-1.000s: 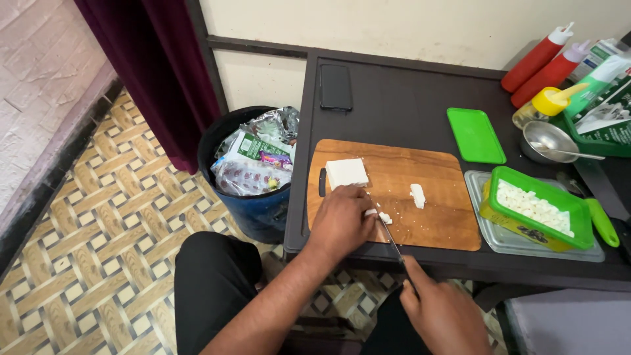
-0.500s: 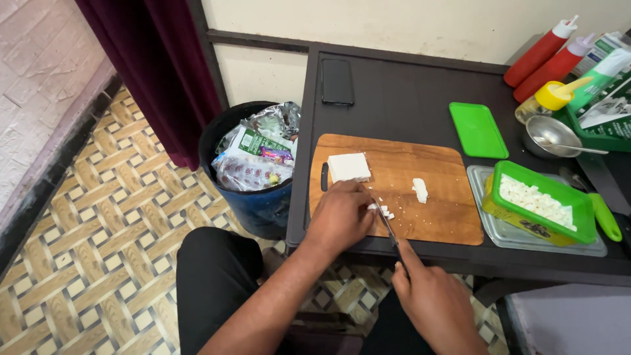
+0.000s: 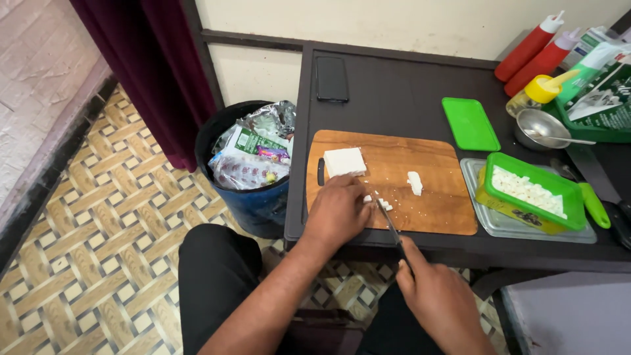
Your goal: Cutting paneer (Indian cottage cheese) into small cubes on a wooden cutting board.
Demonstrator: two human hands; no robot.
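Observation:
A wooden cutting board (image 3: 427,177) lies on the dark table (image 3: 407,92). My left hand (image 3: 336,212) rests on its near left part, fingers pressing small white cubes (image 3: 384,205) of a soft white block. My right hand (image 3: 442,302) grips a knife (image 3: 389,220) whose blade points up to those cubes beside my left fingers. A larger white slab (image 3: 344,161) sits at the board's far left, and a small white strip (image 3: 415,183) lies mid-board.
A green container (image 3: 532,192) of white cubes stands on a metal tray (image 3: 499,223) at right, its green lid (image 3: 469,123) behind. Red squeeze bottles (image 3: 534,47), a steel bowl with spoon (image 3: 543,129), a phone (image 3: 331,78) and a full blue bin (image 3: 250,171) are around.
The knife and both hands have stayed at the same spot on the board with only slight cutting motion; my right hand has drawn a little nearer.

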